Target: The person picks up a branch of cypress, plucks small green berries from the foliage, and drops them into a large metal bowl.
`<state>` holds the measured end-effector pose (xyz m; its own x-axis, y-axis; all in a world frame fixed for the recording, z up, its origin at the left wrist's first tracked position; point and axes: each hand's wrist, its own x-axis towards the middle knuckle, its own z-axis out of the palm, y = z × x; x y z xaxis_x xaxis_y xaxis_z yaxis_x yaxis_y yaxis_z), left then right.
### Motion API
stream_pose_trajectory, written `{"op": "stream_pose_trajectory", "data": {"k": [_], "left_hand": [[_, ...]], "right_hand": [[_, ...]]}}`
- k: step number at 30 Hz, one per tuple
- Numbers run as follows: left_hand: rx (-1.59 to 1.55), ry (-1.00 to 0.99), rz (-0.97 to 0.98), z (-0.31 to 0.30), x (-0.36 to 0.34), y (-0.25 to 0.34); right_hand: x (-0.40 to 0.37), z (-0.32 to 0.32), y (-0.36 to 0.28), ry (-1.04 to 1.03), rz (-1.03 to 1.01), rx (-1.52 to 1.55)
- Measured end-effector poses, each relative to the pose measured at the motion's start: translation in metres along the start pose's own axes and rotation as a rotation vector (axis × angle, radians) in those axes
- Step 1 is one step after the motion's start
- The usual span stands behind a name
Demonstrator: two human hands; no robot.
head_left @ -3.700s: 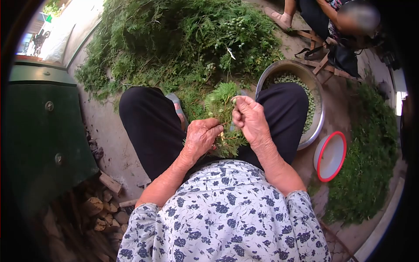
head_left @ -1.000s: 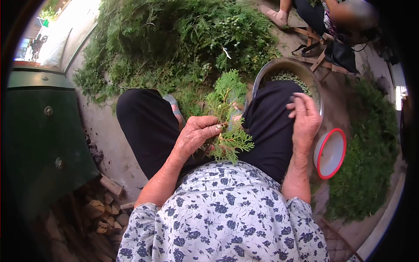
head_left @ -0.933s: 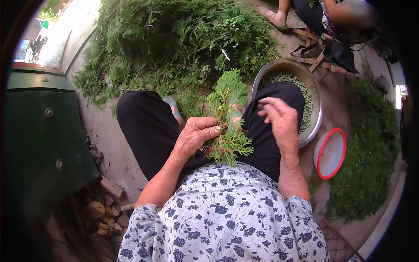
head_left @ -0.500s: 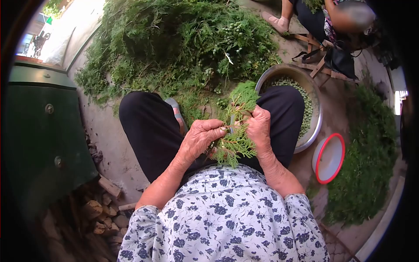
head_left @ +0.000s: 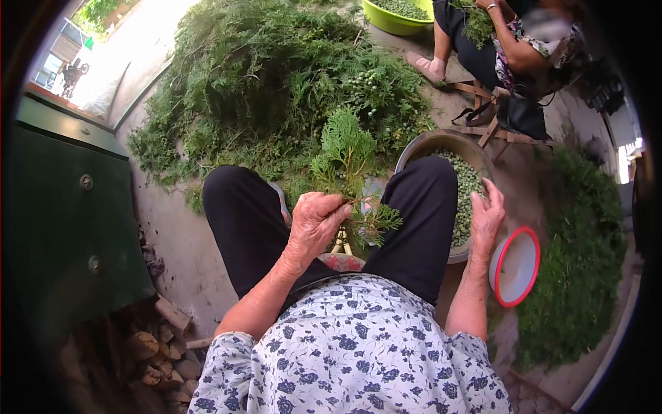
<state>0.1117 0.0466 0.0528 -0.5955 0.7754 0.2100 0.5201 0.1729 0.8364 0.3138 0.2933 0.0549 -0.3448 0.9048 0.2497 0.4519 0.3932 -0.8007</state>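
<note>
Across the ground ahead of the seated person's knees spreads a heap (head_left: pixel 276 90) of cut green branches, the biggest thing in view. At the left edge stands a dark green cabinet (head_left: pixel 62 228), with split logs (head_left: pixel 152 338) piled at its foot. Along the right side lies a smaller heap (head_left: pixel 586 262) of the same greenery. At the top right another person (head_left: pixel 510 48) sits on a wooden stool (head_left: pixel 489 123) with greenery in the lap. A lime basin (head_left: pixel 393 24) of green seeds sits on the ground just beyond that person's foot.

A steel bowl (head_left: pixel 441 133) sits on the ground by the wearer's right knee. The black-trousered leg partly hides it, and it is filled with small green seeds (head_left: pixel 469 183). Just to its right lies a white dish (head_left: pixel 517 265) with a red rim; whether the two touch cannot be told.

The sprig (head_left: pixel 345 155) stands upright between the knees. Its scaly fan rises in front of the heap, and a lower tuft spreads toward the right thigh. The left hand (head_left: pixel 317 221) is clamped around its stem, thumb pressed against the fingers. The right hand (head_left: pixel 486 217) is well apart from the sprig, palm down over the bowl's right rim. Its fingers stretch loosely above the seeds and grasp nothing that shows.
</note>
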Motion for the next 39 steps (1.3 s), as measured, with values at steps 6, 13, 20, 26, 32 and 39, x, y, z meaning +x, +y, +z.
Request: {"op": "stream_pose_trajectory", "data": {"k": [6,13,20,26,32,39], "left_hand": [[0.071,0.111,0.131,-0.006,0.01,0.015],[0.195,0.146,0.282,-0.028,0.027,0.02],[0.261,0.097,0.296,-0.051,0.042,0.003],[-0.448,0.128,-0.188,-0.089,0.071,-0.025],[-0.845,0.534,-0.208,-0.114,0.129,-0.058],[-0.994,0.833,-0.363,-0.134,0.169,-0.085]], "right_hand": [[-0.028,0.06,-0.096,-0.738,0.177,0.776],[-0.018,0.11,-0.137,-0.955,0.257,1.046],[0.023,0.127,-0.181,-0.947,0.403,1.298],[0.072,0.157,-0.198,-0.819,0.251,1.408],[0.079,0.214,-0.184,-0.924,0.319,1.116],[0.063,0.262,-0.197,-1.142,0.043,0.591]]}}
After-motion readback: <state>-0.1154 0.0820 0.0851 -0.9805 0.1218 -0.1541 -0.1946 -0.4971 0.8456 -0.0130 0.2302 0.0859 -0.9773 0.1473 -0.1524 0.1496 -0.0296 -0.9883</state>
